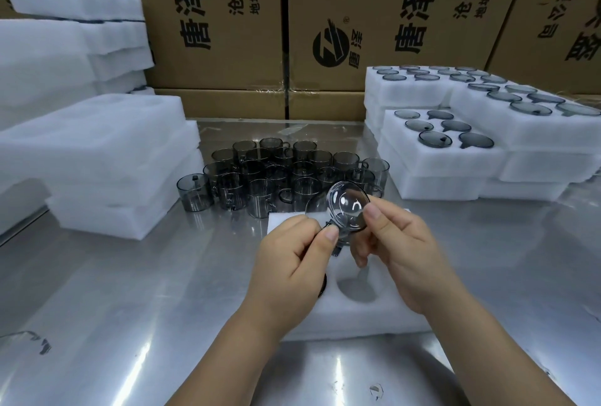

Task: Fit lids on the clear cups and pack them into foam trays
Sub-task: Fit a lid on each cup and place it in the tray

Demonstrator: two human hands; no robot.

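Clear lid (348, 205): fingers of our left hand (292, 259) and right hand (400, 249) pinch it above the near foam tray (357, 318); we judge fitting underway, next needing squaring onto a cup (260, 197).

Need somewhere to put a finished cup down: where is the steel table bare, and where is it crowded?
The steel table is bare left of the near foam tray, in front of the empty foam stack, and right of that tray, in front of the packed trays. It is crowded in the middle, where the cups fill the space between the stacks.
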